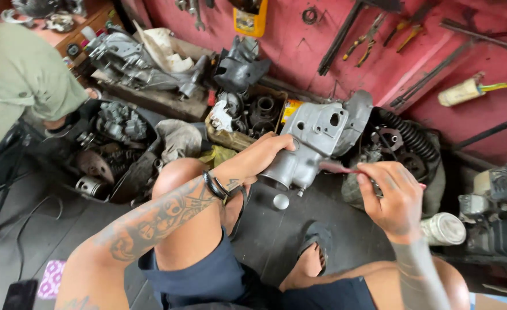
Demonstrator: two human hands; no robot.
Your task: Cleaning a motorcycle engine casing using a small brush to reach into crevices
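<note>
The grey cast-metal engine casing sits above the person's knees, just in front of a box of dark engine parts. The left hand wraps around its lower left side, fingers closed on the metal. The right hand pinches a thin red-handled brush, whose tip touches the casing's lower right edge. 1 sandalled foot rests on the dark floor below.

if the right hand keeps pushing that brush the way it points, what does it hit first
Most likely the grey engine casing held by the left hand: the right hand aims the brush left at its lower side, the bristles seemingly touching already.
</note>
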